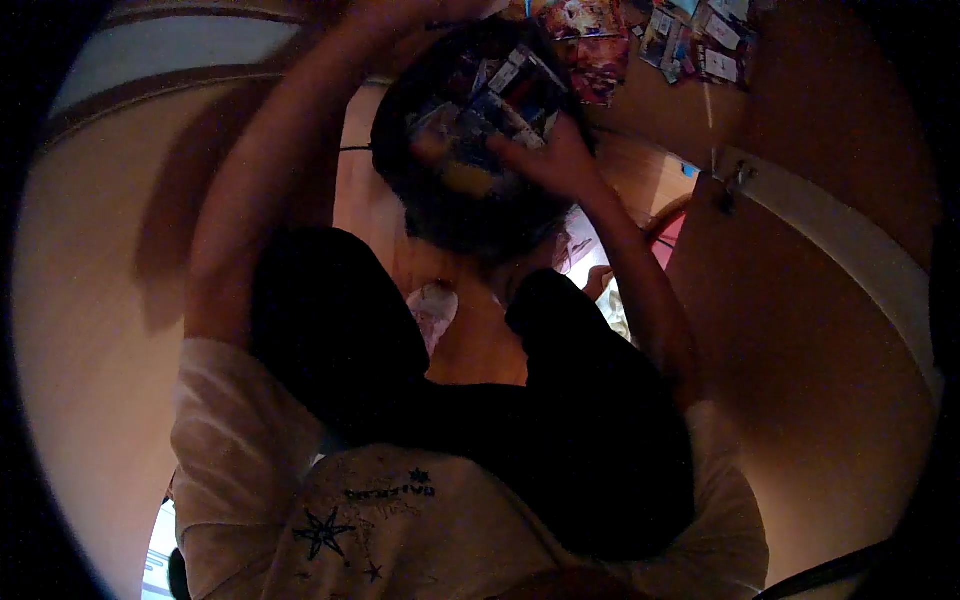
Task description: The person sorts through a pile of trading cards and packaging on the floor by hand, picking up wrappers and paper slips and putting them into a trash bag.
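In front of my knees stands a round bin with dark, crinkled lining and several glossy printed packets inside. My right hand reaches over its right side. The thumb lies across a packet, and the other fingers go behind it, out of sight. Part of the bin's contents, including a yellow patch, is blurred. My left hand is at the top edge of the view, beyond the bin's far rim; its fingers are mostly cut off and dim.
Past the bin lie red-and-orange printed packets and a spread of smaller cards or packets on a brown surface. Pale curved panels flank me. A wooden floor shows between my legs.
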`<control>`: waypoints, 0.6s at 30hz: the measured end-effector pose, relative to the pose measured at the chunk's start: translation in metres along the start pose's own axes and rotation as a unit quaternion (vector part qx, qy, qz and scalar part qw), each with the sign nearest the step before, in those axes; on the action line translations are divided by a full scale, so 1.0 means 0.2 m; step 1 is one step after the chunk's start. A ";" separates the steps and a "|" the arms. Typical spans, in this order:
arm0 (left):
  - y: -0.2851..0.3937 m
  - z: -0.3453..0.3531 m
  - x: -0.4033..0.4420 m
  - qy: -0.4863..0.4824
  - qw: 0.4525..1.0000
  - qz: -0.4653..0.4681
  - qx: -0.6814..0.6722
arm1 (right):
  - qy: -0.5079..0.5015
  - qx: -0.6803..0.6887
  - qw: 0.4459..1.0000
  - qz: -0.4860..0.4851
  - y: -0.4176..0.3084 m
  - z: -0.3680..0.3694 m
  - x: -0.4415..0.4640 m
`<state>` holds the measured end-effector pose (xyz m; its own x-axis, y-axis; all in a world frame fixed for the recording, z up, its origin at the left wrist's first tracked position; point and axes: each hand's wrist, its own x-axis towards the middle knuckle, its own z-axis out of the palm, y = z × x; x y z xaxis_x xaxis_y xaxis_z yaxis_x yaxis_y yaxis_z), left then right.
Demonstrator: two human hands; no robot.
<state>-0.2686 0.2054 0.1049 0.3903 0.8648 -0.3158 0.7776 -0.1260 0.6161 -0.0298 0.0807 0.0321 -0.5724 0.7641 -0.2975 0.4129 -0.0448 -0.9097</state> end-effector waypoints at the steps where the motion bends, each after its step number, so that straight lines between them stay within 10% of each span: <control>1: 0.01 0.00 0.01 -0.006 1.000 0.002 0.008 | -0.024 -0.010 0.999 0.021 0.01 -0.03 0.04; 18: 0.21 -0.09 0.03 -0.062 0.995 -0.014 0.079 | 0.126 -0.340 0.908 -0.210 -0.23 -0.22 -0.04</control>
<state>-0.2420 0.2147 0.1430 0.4172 0.8036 -0.4244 0.8530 -0.1851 0.4880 -0.0131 0.1044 0.0895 -0.6356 0.7485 0.1890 0.5864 0.6273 -0.5124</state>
